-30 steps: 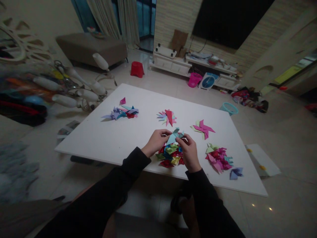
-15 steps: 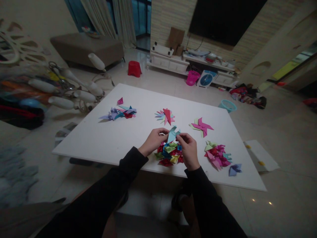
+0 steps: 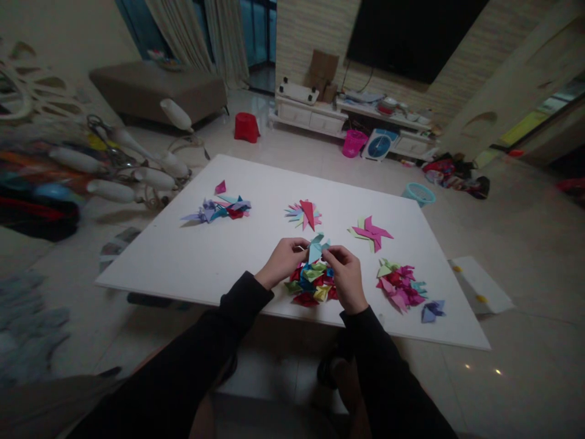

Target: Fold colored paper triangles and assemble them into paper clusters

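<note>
- One light-blue folded paper figure [image 3: 315,251] is held up over the near part of the table [image 3: 201,244], pinched between thumb and fingers by the left grip [image 3: 284,260] on one side and the right grip [image 3: 346,271] on the other.
- Just below it, a pile of small folded papers [image 3: 312,285] in red, green, yellow and blue is partly hidden by the right grip.
- To the right, a heap of mostly pink and red folded pieces [image 3: 400,288] is placed, with a lavender folded piece [image 3: 432,311] set just beside it.
- Farther back, a pink-and-green pinwheel shape [image 3: 372,233] is laid at the right; in the middle, a multicoloured spiky paper shape [image 3: 296,214] is topped by a red folded strip [image 3: 308,212].
- At the left, a cluster of lavender, blue and red folded paper [image 3: 209,211] is seen, with a small magenta piece [image 3: 220,188] behind it.
- Beyond the table, a red stool [image 3: 247,127] is seen on the floor [image 3: 297,146].
</note>
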Demonstrator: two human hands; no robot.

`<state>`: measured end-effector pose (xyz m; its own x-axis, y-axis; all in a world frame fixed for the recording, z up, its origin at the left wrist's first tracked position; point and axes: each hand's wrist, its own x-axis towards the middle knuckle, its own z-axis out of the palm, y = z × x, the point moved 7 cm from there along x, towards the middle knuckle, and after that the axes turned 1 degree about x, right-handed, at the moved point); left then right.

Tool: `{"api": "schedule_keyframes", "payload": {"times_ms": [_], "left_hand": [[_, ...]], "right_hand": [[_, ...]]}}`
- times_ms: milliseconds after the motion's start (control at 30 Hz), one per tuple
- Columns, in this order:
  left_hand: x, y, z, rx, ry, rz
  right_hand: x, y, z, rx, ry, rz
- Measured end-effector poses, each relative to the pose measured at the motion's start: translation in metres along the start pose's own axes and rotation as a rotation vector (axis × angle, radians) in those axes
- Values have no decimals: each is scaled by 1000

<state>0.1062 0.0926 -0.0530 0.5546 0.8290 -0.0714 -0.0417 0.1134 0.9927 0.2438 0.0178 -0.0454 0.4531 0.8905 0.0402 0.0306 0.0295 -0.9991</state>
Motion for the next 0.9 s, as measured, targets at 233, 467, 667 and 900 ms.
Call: {"api": "schedule_keyframes", "payload": {"times_ms": [233,467,667,900], "left_hand": [[-3,1,-1,151,-22,33],[-10,2,-11,469,23,90],[-22,22,-9,529,-10,143],[-29,23,-9,529,-40,124]], "right_hand": [[1,4,0,-6,-45,-10],[2,-1,-39,-136,77,-95],[17,-13,-162,-263,451,-147],[25,8,-349,-834,724,8]]}}
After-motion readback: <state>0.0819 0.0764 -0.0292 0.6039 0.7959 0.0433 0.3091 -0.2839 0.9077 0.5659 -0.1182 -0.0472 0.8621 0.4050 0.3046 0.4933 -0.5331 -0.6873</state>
